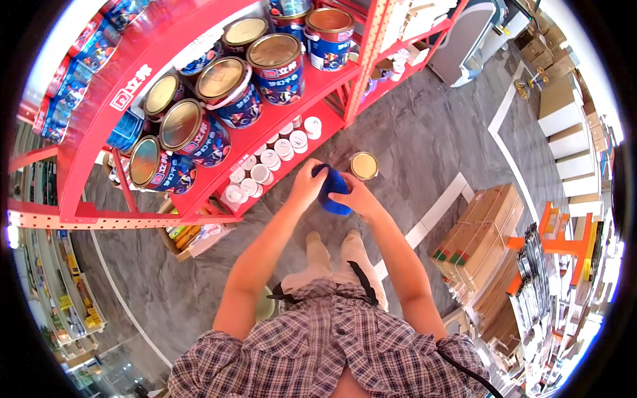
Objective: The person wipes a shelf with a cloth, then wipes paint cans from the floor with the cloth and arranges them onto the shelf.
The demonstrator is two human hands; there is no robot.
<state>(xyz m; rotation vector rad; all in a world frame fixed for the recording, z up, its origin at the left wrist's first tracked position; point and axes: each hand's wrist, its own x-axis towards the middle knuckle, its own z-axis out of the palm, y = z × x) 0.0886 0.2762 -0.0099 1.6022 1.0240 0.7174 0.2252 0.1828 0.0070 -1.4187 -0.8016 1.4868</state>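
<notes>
A blue cloth [334,192] hangs between my two hands, in front of my body and above the floor. My left hand [309,180] grips its upper left part with bent fingers. On the right side of the cloth, my right hand [355,194] pinches it. Just beyond my right hand, a can with a pale gold lid [363,165] stands on the grey floor. Large blue paint cans [277,68] with metal lids stand on the red shelf [265,139] to the upper left.
White-lidded small tubs [270,159] fill the lower shelf. A cardboard box of goods [192,240] sits by the shelf's end. Strapped long cartons [479,229] lie at right, beside an orange rack [564,245]. Behind my left arm is a pale green bucket [265,305].
</notes>
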